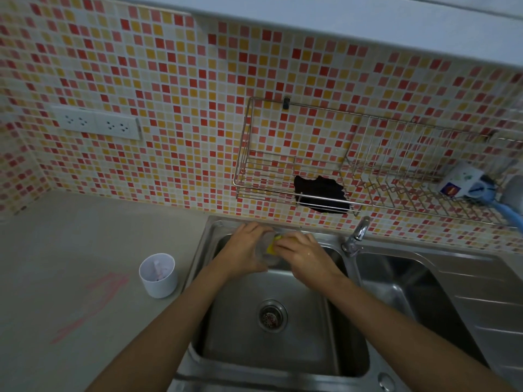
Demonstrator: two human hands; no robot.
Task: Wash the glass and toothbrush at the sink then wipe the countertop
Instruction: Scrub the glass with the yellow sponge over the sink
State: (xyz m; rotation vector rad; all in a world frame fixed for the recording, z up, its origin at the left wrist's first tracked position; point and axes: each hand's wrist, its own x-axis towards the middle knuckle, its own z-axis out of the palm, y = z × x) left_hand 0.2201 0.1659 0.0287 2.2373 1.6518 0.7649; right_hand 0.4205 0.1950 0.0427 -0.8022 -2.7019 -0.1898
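Observation:
Over the left basin of the steel sink point(351, 360), my left hand point(244, 247) grips a clear glass point(267, 257) lying on its side. My right hand point(304, 254) presses a yellow sponge point(273, 244) into the glass's mouth. Most of the glass is covered by both hands. A white cup point(158, 275) stands on the grey countertop point(70, 236) just left of the sink, with a pinkish toothbrush point(158, 268) inside it. Pink streaks point(93, 304) mark the countertop in front of the cup.
The tap point(356, 236) stands between the two basins, with no water visible. A wire rack point(353, 176) on the tiled wall holds a black cloth point(321, 195), a mug point(460, 179) and a blue brush point(506, 209). A double wall socket point(97, 124) sits at the left.

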